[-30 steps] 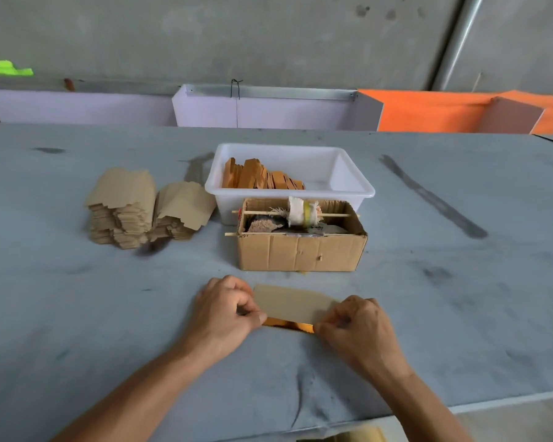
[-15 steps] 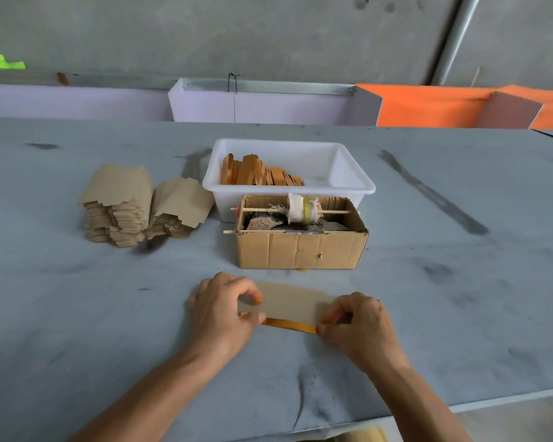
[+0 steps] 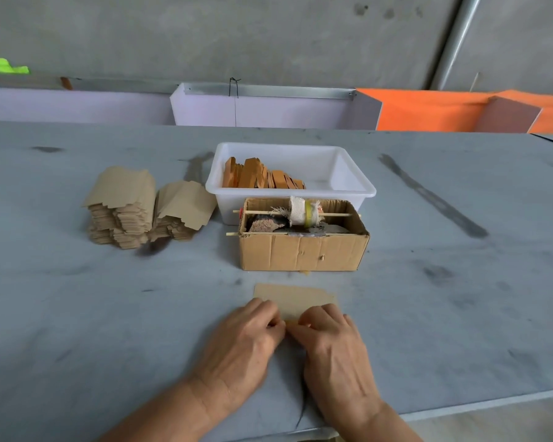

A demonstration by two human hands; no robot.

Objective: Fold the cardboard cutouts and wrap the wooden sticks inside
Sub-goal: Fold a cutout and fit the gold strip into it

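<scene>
Under both hands, cardboard cutout [image 3: 292, 299] half-hidden

cardboard cutout [image 3: 292, 298]: tan, flat on the grey table, near edge under both hands
cutout stacks [image 3: 147, 208]: two tan piles, far left
wooden sticks [image 3: 262, 178]: orange-brown, leaning together in the white tub

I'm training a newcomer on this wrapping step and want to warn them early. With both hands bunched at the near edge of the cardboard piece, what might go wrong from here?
1. The left hand and right hand cover the near edge of the cardboard cutout, hiding the stick; it might slip out sideways unnoticed.
2. The far flap lies free, so the fold may run crooked.
3. The cardboard box sits close ahead; a forward push might hit it.
</scene>
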